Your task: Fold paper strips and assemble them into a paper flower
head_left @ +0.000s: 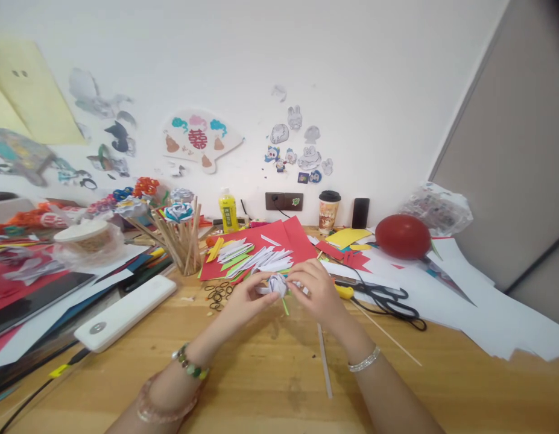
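Note:
Between my hands, above the wooden table, is a white paper flower (pixel 277 286) with a thin green strip (pixel 285 307) hanging below it. My left hand (pixel 252 295) pinches the flower's left side between thumb and fingers. On the other side, my right hand (pixel 316 290) has its fingertips closed at the flower's right edge. Behind the hands, folded white paper strips (pixel 265 260) lie with green and yellow ones on red paper sheets (pixel 301 238). Dark rubber bands (pixel 218 294) are scattered left of my left hand, and a narrow pale strip (pixel 324 361) lies nearer me.
Black scissors (pixel 392 301) and a yellow-handled tool (pixel 344 292) lie right of my hands. A jar of sticks (pixel 186 256) and a white power strip (pixel 125 313) are at left. Behind stand a yellow bottle (pixel 228 212), a paper cup (pixel 328 214) and a red balloon (pixel 403 236).

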`<state>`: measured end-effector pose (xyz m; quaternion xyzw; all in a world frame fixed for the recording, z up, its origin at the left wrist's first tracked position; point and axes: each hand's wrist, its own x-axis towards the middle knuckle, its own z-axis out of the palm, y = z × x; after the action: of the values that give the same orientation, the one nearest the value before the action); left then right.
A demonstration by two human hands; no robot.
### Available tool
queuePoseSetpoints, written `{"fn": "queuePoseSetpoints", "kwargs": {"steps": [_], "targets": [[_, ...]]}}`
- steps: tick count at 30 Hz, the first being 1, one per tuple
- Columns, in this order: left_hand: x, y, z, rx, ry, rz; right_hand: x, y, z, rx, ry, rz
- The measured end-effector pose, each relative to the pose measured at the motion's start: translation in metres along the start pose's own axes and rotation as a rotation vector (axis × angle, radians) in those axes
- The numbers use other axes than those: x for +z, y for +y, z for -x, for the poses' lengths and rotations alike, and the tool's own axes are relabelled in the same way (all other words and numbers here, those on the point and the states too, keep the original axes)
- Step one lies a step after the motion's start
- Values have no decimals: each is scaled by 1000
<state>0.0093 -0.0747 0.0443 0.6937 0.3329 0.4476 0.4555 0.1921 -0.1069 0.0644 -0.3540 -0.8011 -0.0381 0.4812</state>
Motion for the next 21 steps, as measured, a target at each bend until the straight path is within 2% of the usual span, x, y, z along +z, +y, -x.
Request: {"fn": "queuePoseSetpoints", "kwargs": {"steps": [3,5,6,9,11,14,17,19,21], "targets": [[0,5,1,-43,-7,74,-8,9,-1,76,50,24],[-1,10,2,-57,-3,95,-15,23,3,211,69,145],[-1,13,3,-59,7,97,-18,31,7,300,35,243],[-2,20,5,-50,32,93,-23,52,23,508,-276,569],[-2,24,6,-40,39,93,-21,58,30,621,-463,695],[-2,27,7,-32,48,95,-16,58,30,677,-573,757],[-3,26,8,-39,80,115,-15,57,24,684,-477,751],[-3,25,8,-48,108,134,-19,58,21,684,-291,725],[-3,25,8,-42,123,142,-27,58,18,691,-48,632]]}}
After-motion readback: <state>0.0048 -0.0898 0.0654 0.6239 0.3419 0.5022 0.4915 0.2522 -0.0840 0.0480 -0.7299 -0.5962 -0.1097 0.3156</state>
